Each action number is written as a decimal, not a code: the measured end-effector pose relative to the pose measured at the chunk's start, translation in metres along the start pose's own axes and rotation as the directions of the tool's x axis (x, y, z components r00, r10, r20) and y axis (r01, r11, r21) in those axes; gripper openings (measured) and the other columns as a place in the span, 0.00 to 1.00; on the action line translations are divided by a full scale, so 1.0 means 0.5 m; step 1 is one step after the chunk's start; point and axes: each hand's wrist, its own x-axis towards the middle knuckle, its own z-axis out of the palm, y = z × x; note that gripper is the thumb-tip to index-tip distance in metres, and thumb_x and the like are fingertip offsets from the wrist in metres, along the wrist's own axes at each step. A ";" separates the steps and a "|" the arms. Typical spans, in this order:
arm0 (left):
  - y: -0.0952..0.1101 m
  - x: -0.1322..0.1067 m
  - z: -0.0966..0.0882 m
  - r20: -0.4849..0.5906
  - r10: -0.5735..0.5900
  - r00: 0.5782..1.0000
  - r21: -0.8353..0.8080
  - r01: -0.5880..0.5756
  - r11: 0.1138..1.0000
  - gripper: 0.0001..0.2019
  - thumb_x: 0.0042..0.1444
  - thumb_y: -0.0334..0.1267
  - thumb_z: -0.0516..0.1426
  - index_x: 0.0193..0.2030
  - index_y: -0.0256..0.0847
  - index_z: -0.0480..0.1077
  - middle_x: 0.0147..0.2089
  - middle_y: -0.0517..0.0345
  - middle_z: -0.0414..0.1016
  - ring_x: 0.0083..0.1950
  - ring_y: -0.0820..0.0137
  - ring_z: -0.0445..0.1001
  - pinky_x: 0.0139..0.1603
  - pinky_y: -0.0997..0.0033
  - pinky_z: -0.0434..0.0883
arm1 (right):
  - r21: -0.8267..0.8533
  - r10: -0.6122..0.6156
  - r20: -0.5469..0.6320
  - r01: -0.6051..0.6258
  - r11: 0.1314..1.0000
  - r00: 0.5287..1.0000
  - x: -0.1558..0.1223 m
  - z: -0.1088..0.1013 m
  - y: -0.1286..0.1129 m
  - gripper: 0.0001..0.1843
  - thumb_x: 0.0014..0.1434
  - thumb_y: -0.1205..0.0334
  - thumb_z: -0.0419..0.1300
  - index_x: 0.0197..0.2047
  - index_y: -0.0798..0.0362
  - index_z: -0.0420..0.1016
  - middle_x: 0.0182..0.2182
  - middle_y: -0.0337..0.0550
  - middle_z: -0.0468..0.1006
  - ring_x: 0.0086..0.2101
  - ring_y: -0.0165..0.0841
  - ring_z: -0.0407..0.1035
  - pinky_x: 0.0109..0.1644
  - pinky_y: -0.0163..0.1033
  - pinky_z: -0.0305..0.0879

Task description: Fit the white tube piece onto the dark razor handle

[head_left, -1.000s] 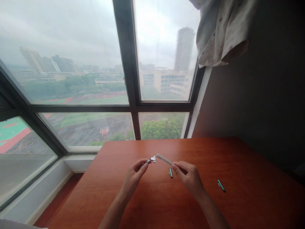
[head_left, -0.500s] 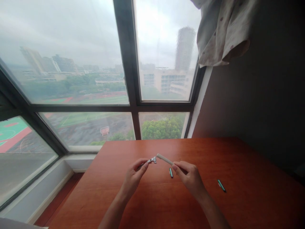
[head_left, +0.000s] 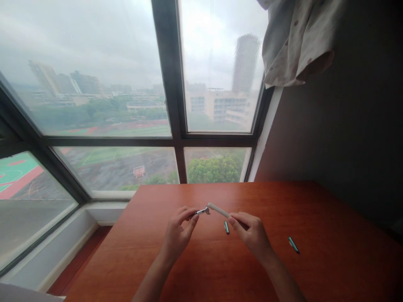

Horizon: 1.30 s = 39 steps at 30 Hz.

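My left hand (head_left: 179,230) pinches a silver razor handle (head_left: 202,211) between thumb and fingers, its forked head end pointing right. My right hand (head_left: 250,230) grips a slim pale grey stick (head_left: 218,209), whose rounded tip points up and left. That tip is right beside the razor handle's head end; whether they touch I cannot tell. Just left of my right fingers, a small green and black razor cartridge (head_left: 226,227) lies on the table. A second razor cartridge (head_left: 293,244) lies farther right, beyond my right hand.
Both hands are above a reddish-brown wooden table (head_left: 126,260). A dark-framed window (head_left: 178,105) rises behind the table's far edge. At upper right hangs a light buttoned shirt (head_left: 296,46) in front of a dark wall (head_left: 333,130).
My left hand has turned the razor handle slightly, and its head end is a little farther right, nearer the stick's tip. My right hand is almost unmoved.
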 end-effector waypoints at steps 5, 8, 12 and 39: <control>-0.005 -0.002 0.002 0.003 0.041 0.999 0.077 -0.041 0.996 0.10 0.58 0.40 0.55 0.41 0.40 0.76 0.36 0.52 0.74 0.36 0.65 0.71 0.39 0.69 0.68 | 0.002 -0.006 -0.002 0.006 1.000 1.000 0.000 0.001 0.000 0.17 0.62 0.54 0.54 0.32 0.55 0.79 0.22 0.41 0.73 0.24 0.31 0.65 0.27 0.33 0.57; -0.010 -0.002 0.003 0.004 0.065 0.998 0.115 -0.065 0.991 0.10 0.59 0.40 0.55 0.41 0.40 0.75 0.36 0.52 0.74 0.36 0.66 0.71 0.39 0.68 0.68 | 0.004 -0.011 -0.003 0.011 1.000 1.000 0.000 0.002 0.001 0.16 0.62 0.55 0.54 0.32 0.55 0.79 0.22 0.40 0.73 0.24 0.31 0.66 0.27 0.32 0.57; -0.013 -0.003 0.004 0.016 0.083 0.996 0.145 -0.084 0.986 0.10 0.60 0.39 0.54 0.42 0.39 0.74 0.36 0.52 0.73 0.36 0.66 0.71 0.39 0.68 0.68 | 0.006 -0.010 0.003 0.010 1.000 1.000 -0.001 0.001 0.005 0.15 0.62 0.56 0.55 0.33 0.55 0.79 0.23 0.40 0.74 0.24 0.31 0.66 0.28 0.32 0.57; -0.010 -0.003 0.007 0.021 0.088 0.996 0.165 -0.090 0.982 0.10 0.60 0.40 0.54 0.41 0.40 0.74 0.36 0.52 0.74 0.36 0.66 0.71 0.39 0.68 0.69 | 0.023 -0.005 -0.001 0.005 1.000 1.000 -0.001 0.004 0.008 0.15 0.62 0.55 0.54 0.33 0.54 0.79 0.24 0.41 0.75 0.25 0.32 0.68 0.29 0.33 0.58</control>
